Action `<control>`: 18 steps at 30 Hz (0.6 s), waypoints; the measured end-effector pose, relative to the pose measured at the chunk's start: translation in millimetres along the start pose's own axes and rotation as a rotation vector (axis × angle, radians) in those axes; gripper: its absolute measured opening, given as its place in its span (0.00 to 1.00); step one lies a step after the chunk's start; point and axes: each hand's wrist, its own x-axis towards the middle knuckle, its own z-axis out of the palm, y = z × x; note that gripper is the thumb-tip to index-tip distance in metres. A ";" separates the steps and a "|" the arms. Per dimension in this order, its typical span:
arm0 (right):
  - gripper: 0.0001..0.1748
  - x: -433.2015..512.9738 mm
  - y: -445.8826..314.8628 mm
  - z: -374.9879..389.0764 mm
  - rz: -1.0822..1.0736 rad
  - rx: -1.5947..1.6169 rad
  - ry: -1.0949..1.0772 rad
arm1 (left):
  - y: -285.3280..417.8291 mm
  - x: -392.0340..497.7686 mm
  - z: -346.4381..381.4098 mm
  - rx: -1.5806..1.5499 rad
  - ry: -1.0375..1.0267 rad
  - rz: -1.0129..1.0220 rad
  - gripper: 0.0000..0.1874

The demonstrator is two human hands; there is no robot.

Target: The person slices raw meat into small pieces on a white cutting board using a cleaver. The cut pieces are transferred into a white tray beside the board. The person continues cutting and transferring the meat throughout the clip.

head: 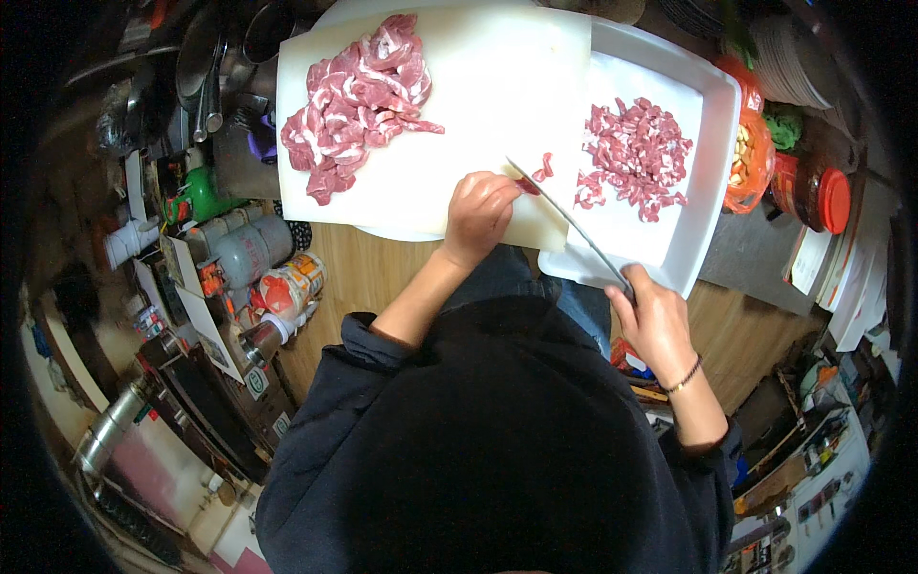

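My right hand (651, 323) grips the handle of a long knife (574, 222), its blade slanting up and left over the white cutting board (495, 86). Against the blade, the fingers of my left hand (482, 215) hold down a small strip of raw meat (528, 186). Just right of the blade lie a few cut bits (543, 167). A large heap of raw meat slices (358, 107) covers the board's left part. Small pieces of cut meat (638, 154) are piled in the white plastic tub (717, 115), whose left side the board overlaps.
Right of the tub stand an orange plastic bag (746, 161) with pale peeled cloves and a red-lidded jar (834, 201). Stacked plates (789, 61) are behind them. At left are metal pans (197, 64), a green container (203, 194) and a grey gas cylinder (251, 252).
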 end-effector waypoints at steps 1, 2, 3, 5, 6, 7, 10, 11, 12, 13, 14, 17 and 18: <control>0.13 -3.7 -2.7 -5.0 -0.006 -0.010 -0.017 | -0.4 -1.0 -0.9 0.022 -0.020 -0.008 0.05; 0.13 -2.7 -7.6 -6.5 -0.011 -0.020 -0.033 | -0.4 -1.5 -0.9 0.045 -0.045 -0.010 0.06; 0.13 6.0 -12.9 -3.0 -0.017 -0.012 -0.026 | -0.5 -1.9 -1.4 0.072 -0.077 -0.019 0.06; 0.13 35.3 -24.4 14.0 0.042 -0.022 -0.062 | -0.5 -1.6 -1.4 0.065 -0.073 -0.014 0.06; 0.14 50.7 -28.5 24.2 -0.062 0.007 0.011 | -0.7 -1.5 -1.7 0.063 -0.075 -0.015 0.07; 0.14 65.7 -32.7 36.4 -0.100 0.010 0.035 | -0.7 -1.5 -2.1 0.054 -0.054 -0.009 0.07; 0.15 71.2 -29.1 43.5 -0.133 0.010 0.074 | -2.5 -3.3 -4.1 0.032 0.039 -0.019 0.08; 0.16 63.8 -25.5 39.2 -0.139 -0.002 0.101 | -3.5 -4.9 -5.7 0.030 0.088 -0.046 0.08; 0.15 52.1 -20.7 30.5 -0.078 0.024 0.058 | -4.5 -6.4 -6.7 0.022 0.160 -0.058 0.08; 0.15 38.9 -18.0 21.4 -0.062 0.018 0.024 | -6.0 -7.3 -7.1 0.018 0.125 -0.058 0.08; 0.15 25.0 -16.0 11.6 -0.046 0.010 0.006 | -6.7 -8.6 -7.1 0.010 0.115 -0.045 0.08; 0.14 11.5 -20.2 0.3 -0.038 -0.042 -0.070 | -8.3 -11.7 -7.7 0.048 0.051 -0.047 0.08; 0.14 16.1 -24.4 2.9 -0.035 -0.072 -0.094 | -8.7 -12.1 -7.8 0.073 0.028 -0.052 0.08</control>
